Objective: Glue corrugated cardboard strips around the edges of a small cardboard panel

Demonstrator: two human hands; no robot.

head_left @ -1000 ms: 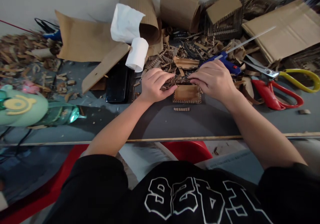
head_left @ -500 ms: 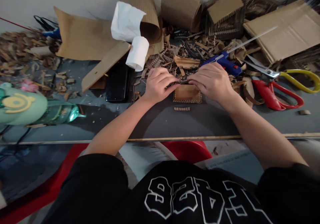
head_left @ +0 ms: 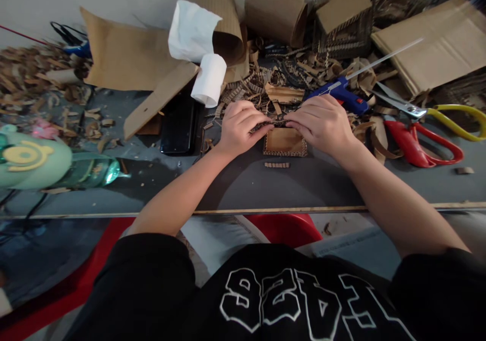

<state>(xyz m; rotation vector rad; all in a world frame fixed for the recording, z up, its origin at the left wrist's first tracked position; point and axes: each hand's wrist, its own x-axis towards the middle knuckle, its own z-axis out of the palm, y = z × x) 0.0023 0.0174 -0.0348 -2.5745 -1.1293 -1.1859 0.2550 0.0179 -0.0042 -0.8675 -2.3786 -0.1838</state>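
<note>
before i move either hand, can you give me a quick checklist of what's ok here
1. Left hand gripping the corrugated cardboard strip: ok, pinched.
2. Right hand gripping the strip's other end: ok, pinched.
3. Small cardboard tray open side up: ok.
4. Strip touching the tray's far edge: cannot tell from this angle.
5. Blue glue gun clear of right hand: cannot tell, they overlap in view.
6. Scissors apart from both hands: ok.

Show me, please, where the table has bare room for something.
Bare table shows between the left forearm and right forearm, bordered by the short corrugated strip and the front edge. Another patch, with some specks, lies between the green bottle and left forearm. Behind the left hand and right hand it is crowded with cardboard scraps and the blue glue gun.
</note>
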